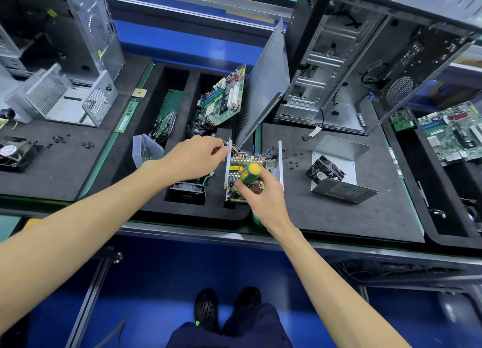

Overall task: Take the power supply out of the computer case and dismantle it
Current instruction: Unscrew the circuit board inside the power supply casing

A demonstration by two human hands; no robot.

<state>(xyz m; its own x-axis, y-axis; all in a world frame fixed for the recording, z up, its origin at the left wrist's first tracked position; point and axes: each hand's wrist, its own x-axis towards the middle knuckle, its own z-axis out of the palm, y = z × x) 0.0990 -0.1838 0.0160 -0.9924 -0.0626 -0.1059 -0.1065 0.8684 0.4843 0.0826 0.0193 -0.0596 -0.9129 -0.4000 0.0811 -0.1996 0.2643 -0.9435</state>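
left hand (194, 158) pinches power supply (254, 170) wall | right hand (257, 188) grips screwdriver (247, 174) | foam tray (182, 207): motherboard (221, 97)

1. Both forearms bare, no sleeves, gloves or watch on left hand (194, 158) or right hand (260, 191).
2. Dark navy trousers (234, 332) at six o'clock.
3. Black perforated shoes (206, 308).

Bright, even light from overhead fills the scene, so shadows on the desk (339, 217) are short and soft, while the floor (156, 295) below the desk lies dimmer. Wide-angle distortion bows the computer case (365, 61) beyond the desk, and its upper edge looks smeared; the desk's middle is sharp.
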